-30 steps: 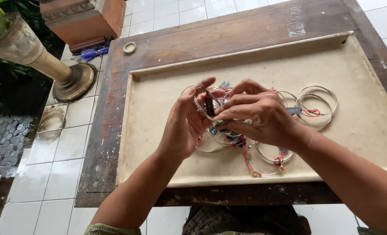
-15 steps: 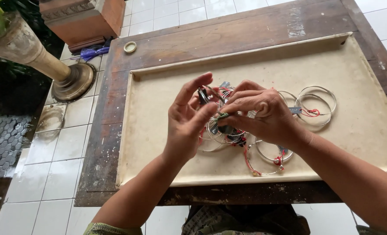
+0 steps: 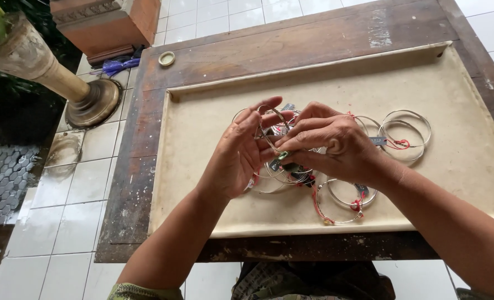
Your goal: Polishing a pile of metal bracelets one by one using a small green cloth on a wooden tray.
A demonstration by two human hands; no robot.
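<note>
Left hand (image 3: 238,153) fingers curl back in a bit; both hands pinch one bangle (image 3: 269,119), right hand (image 3: 336,144) gripping too. Plenty of bangles (image 3: 405,130) lie loose on the tray (image 3: 202,211), so lots left.

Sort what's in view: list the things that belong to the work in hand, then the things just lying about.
In hand:
left hand
right hand
held wire bangles
loose bangles
beige tray

Lying about:
small round cap
purple item
stone pedestal
</note>
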